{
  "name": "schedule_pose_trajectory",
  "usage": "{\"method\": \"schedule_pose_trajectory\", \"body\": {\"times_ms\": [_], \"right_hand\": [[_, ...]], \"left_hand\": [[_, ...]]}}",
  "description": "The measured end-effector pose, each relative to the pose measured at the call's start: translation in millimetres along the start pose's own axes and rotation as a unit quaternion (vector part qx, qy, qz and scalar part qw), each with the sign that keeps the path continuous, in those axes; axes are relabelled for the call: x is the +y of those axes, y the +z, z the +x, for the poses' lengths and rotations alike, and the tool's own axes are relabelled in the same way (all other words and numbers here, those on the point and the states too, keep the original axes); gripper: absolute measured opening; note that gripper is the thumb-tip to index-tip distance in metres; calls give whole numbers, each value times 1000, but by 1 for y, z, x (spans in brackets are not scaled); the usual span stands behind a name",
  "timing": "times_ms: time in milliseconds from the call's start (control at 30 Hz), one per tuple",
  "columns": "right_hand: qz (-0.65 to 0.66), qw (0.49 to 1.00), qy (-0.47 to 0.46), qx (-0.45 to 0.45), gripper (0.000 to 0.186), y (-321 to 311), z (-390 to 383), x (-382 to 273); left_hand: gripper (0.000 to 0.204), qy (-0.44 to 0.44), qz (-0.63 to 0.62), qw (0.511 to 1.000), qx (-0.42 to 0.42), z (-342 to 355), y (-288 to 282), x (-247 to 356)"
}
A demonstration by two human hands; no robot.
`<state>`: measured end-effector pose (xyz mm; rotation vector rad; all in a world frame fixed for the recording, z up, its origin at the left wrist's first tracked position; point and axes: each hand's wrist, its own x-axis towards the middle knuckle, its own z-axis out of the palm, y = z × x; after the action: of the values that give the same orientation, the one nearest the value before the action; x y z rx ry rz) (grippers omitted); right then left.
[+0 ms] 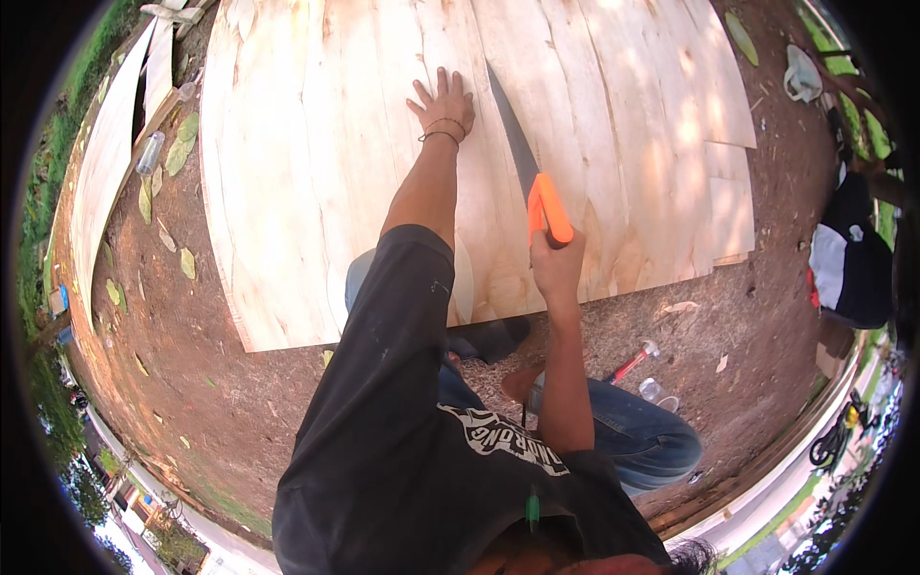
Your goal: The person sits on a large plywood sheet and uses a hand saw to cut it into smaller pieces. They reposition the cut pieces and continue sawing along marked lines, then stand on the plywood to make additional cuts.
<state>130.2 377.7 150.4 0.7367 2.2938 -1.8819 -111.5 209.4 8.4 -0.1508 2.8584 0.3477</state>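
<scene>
Left hand (444, 107): open, fingers spread, palm down on the sheet (316, 144), gripping nothing.
Right hand (558, 264): closed around the orange handle (542, 188) of the saw (517, 139).
Saw: over the sheet, just right of your left hand, tip pointing away from you; I cannot tell whether its teeth have bitten in.
Stroke: you seem set for sawing, so line your forearm up with the saw and use long, even, light strokes.
Bracing: lean through your left palm, fingers well out of the saw's path.
Clearance: the sheet's underside is hidden; check that the teeth will miss the ground (747, 307) and your legs (642, 436).
Tools: one saw; one hammer (635, 362), on the ground near your legs.
Sheets: one large one under your palm, a long one (99, 182) at far left; overlapping edges at right leave the total uncertain.
Bottle (150, 153): one, clear.
Leaves (188, 263): many, too scattered to count.
</scene>
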Motion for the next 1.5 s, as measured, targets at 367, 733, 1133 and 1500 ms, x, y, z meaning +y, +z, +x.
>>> {"method": "schedule_pose_trajectory", "body": {"times_ms": [367, 733, 1133, 1500], "right_hand": [[-153, 987, -25, -31, 64, -32, -90, -24], [-31, 999, -17, 8, 12, 0, -20, -8], [-69, 996, -44, -27, 41, 15, 18, 12], [-47, 995, -83, 1, 8, 33, 58, 24]], "left_hand": [[54, 82, 39, 978, 189, -28, 27, 19], [56, 70, 87, 976, 187, -4, 21, 19], [53, 104, 50, 968, 222, -3, 31, 17], [53, 110, 50, 969, 216, 2, 30, 23]]}}
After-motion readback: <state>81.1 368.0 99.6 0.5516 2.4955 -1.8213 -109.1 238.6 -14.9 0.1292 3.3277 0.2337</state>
